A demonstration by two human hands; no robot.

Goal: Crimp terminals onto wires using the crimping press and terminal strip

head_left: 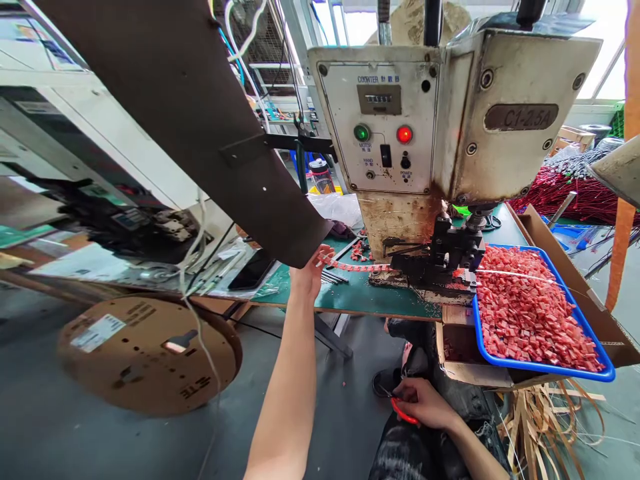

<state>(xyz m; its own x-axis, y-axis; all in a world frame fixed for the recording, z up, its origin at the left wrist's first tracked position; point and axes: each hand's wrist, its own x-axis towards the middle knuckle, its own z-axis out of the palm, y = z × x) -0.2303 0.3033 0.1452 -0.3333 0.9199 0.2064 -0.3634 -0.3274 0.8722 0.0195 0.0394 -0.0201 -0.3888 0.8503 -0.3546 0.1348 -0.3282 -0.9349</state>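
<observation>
My left hand point(310, 272) reaches up to the end of the dark curved guide plate point(250, 167). Its fingers close on a strip of red-and-white pieces point(355, 266). From there, the strip runs right into the black die point(425, 260) at the base of the press point(390, 133). Low over my lap, my right hand point(425, 403) is closed on a small red-handled tool point(406, 411). The tool's dark tip points left, and its exact kind is partly hidden by my fingers.
Right of the press, a blue tray point(550, 369) holds a heap of small red pieces over a cardboard box point(613, 340). A large cardboard reel point(150, 360) stands at left. A phone point(253, 270) lies on the bench. Red wire bundles point(555, 193) are farther right.
</observation>
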